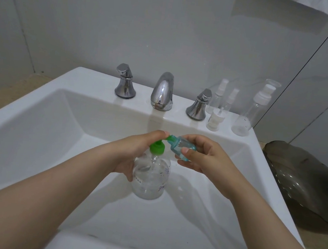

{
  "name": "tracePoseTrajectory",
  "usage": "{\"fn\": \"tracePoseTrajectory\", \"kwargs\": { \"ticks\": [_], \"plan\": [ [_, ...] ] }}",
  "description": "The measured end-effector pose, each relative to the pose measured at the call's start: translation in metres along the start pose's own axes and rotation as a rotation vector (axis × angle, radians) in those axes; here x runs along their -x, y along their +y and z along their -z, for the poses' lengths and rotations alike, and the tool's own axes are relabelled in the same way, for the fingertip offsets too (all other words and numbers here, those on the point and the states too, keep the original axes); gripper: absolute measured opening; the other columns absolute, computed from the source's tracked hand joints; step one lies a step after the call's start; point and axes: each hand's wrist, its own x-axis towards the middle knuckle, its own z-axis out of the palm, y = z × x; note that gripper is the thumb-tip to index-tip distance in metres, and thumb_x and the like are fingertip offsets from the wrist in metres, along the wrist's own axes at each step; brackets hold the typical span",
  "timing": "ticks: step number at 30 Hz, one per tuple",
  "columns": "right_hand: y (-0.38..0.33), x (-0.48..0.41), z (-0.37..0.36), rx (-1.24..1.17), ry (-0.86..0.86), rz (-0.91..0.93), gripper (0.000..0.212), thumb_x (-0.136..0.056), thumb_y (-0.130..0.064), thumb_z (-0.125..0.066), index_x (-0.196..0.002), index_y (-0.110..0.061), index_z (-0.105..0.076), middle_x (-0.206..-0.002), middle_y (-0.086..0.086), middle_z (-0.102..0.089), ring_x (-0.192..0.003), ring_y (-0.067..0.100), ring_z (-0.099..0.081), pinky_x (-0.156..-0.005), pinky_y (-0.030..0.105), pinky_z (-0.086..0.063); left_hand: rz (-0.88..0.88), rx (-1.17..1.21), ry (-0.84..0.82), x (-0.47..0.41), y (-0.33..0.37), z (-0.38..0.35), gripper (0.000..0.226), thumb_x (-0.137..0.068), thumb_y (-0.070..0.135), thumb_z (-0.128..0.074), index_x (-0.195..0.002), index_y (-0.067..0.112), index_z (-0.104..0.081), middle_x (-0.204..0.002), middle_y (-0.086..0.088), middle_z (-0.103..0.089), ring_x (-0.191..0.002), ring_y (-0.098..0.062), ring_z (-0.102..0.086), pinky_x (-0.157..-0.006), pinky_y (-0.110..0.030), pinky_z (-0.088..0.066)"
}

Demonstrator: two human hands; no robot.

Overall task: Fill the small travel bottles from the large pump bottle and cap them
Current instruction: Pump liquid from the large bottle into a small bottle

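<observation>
Left hand (pixel 133 149): fingers (pixel 159 133) curl over the green pump head (pixel 157 147), thumb wrapped on the side of the large pump bottle (pixel 150 178). The bottle stands upright directly below these fingers, inside the sink (pixel 75 134). Cannot tell whether its base rests on the basin floor.

Right hand (pixel 206 160): fingers pinch 1 small travel bottle (pixel 184 147), held tilted just right of the left fingers, with its open neck touching the pump spout. It is uncapped. Its wall looks bluish; the fill level is not readable.

Progress (judgement): filling of bottle 1 is in hand and nothing is capped yet. The pump bottle looks partly full.

Beyond the fingers and to their right, on the back rim of the sink:
- 2 small spray bottles (pixel 219 96) (pixel 230 101)
- 1 loose spray cap (pixel 215 119), probably for the bottle in hand
- 1 taller pump travel bottle (pixel 251 112)

All 3 bottles look clear and empty, so they are likely left to fill.

Straight beyond the fingers is the faucet (pixel 163 92), flanked by 2 handles (pixel 125 82) (pixel 199 106). The right handle stands just beside the waiting bottles and could be knocked on a reach. Far right of the fingers, a dark object (pixel 304 183) lies on the counter.
</observation>
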Motion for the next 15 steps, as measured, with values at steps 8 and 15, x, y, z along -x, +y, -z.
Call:
{"fn": "tracePoseTrajectory", "kwargs": {
  "ticks": [8,15],
  "plan": [
    [-0.0024,0.0010,0.0018,-0.042,0.019,0.039,0.025,-0.093,-0.004,-0.059,-0.118,-0.008,-0.061,-0.118,0.014,-0.065,-0.105,0.029,-0.066,-0.087,0.032,-0.058,0.024,-0.017,0.018,0.0010,0.0008,-0.0028,0.095,-0.075,0.083,-0.047,-0.156,0.037,-0.024,-0.166,-0.009,-0.015,-0.150,-0.045,-0.015,-0.112,-0.071,-0.017],
    [-0.0035,0.0011,-0.0006,-0.027,0.030,0.060,0.026,-0.093,-0.002,-0.058,-0.118,-0.006,-0.060,-0.119,0.014,-0.064,-0.105,0.029,-0.066,-0.085,0.027,-0.058,-0.023,0.007,0.027,-0.0033,-0.0015,-0.0048,0.083,-0.082,0.076,-0.046,-0.152,0.035,-0.031,-0.163,-0.002,-0.023,-0.150,-0.039,-0.017,-0.113,-0.072,-0.017]
  ]
}}
